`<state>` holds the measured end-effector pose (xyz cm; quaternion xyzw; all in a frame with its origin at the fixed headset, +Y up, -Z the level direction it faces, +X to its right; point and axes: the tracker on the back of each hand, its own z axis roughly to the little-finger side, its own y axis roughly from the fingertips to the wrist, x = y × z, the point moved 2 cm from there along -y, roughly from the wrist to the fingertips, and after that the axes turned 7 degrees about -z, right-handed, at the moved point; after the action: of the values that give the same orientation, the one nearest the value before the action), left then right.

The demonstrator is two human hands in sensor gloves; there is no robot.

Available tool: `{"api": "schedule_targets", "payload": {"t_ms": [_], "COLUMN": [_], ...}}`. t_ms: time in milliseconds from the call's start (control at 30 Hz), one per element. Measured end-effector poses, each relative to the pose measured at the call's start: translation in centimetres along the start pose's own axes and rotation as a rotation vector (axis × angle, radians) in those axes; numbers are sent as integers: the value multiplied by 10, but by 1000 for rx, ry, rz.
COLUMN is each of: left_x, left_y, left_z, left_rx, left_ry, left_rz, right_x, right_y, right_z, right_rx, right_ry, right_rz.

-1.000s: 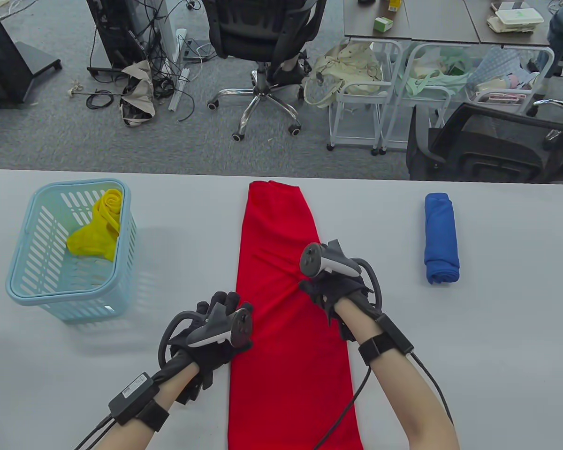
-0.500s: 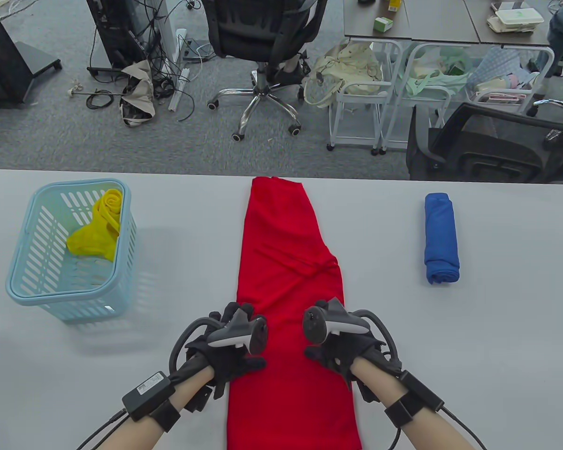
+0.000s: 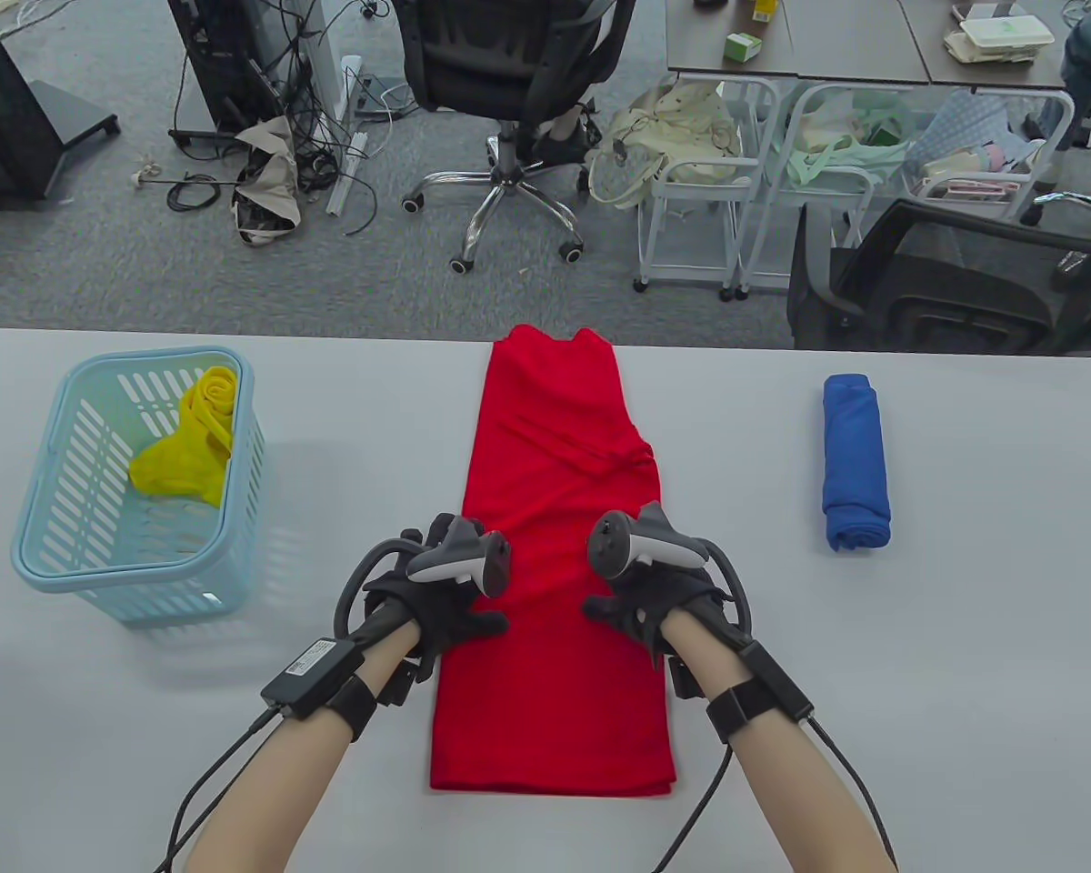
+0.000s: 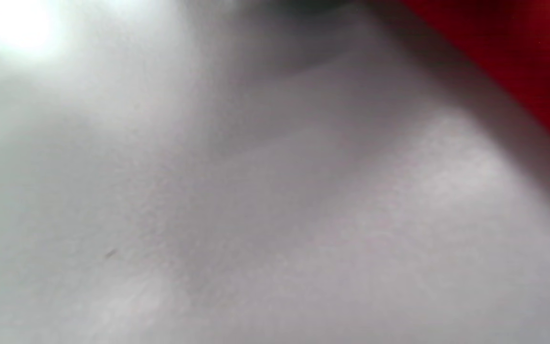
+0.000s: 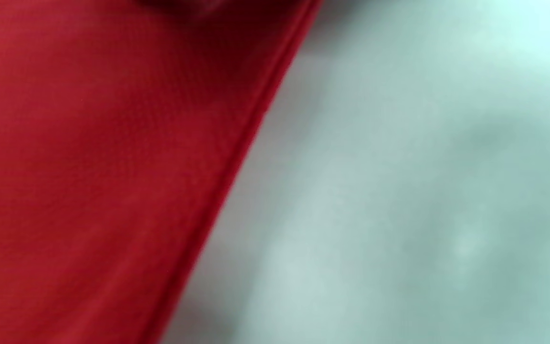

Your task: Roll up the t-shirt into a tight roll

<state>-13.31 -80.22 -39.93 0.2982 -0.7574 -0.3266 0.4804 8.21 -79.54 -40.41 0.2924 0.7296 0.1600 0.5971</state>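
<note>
The red t-shirt [image 3: 555,582], folded into a long strip, lies flat on the table [image 3: 964,637] with its long axis running away from the person. The left hand [image 3: 445,609] rests on the strip's left edge and the right hand [image 3: 650,605] on its right edge, both about midway along. The fingers of both hands appear flat on the cloth, gripping nothing; the near hem lies behind both hands, equally close to each, so a roll would probably start there.

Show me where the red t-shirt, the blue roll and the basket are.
red t-shirt [image 3: 555,700]: table view, flat lower panel near its hem.
blue roll [image 3: 855,464]: table view, middle of the roll.
basket [image 3: 82,582]: table view, near rim.
</note>
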Motion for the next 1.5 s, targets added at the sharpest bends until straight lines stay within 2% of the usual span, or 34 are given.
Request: {"api": "schedule_targets", "payload": {"t_ms": [67,133,200,267,333,400,433,500,600,700,767,833,867,933,1000,1100,1167,1300,1400,1500], "left_x": [-2,1,12,37,58,61,61,62,64,63,63,63,63,63,63,61,54,36,31,34], "left_y": [14,35,55,71,73,74,72,70,69,70,70,70,70,70,70,70,77,107,133,144], "left_z": [-2,-10,-21,-30,-32,-29,-28,-26,-25,-25,-25,-25,-25,-25,-25,-24,-22,-15,-22,-32], "left_rx": [-41,24,111,148,120,125,140,147,151,152,155,155,154,153,153,157,178,209,249,327], "left_ry": [28,81,79,-10,-106,-55,26,52,49,42,43,41,41,42,44,61,101,146,58,82], "left_rz": [-25,-31,-65,-45,-25,-70,-38,-30,-42,-46,-47,-49,-49,-52,-53,-60,-66,-190,-319,-516], "right_x": [2,2,2,2,3,3,3,0,-18,-56,-79,-92,-94,-97,-100,-104,-102,-97,-94,-95], "right_y": [0,0,-1,-1,-1,0,2,11,37,63,72,77,79,89,96,95,97,109,118,124], "right_z": [0,0,0,0,0,-2,-3,-10,-29,-41,-33,-13,-4,18,30,36,34,30,20,3], "right_rx": [-11,-9,-5,-3,-17,-60,-83,-98,15,135,116,86,103,51,22,44,38,87,123,167], "right_ry": [8,7,7,3,14,54,65,67,131,141,170,159,119,25,12,-65,-29,-29,33,129], "right_rz": [3,7,13,20,36,80,87,102,131,98,47,36,45,56,76,95,108,166,220,269]}}
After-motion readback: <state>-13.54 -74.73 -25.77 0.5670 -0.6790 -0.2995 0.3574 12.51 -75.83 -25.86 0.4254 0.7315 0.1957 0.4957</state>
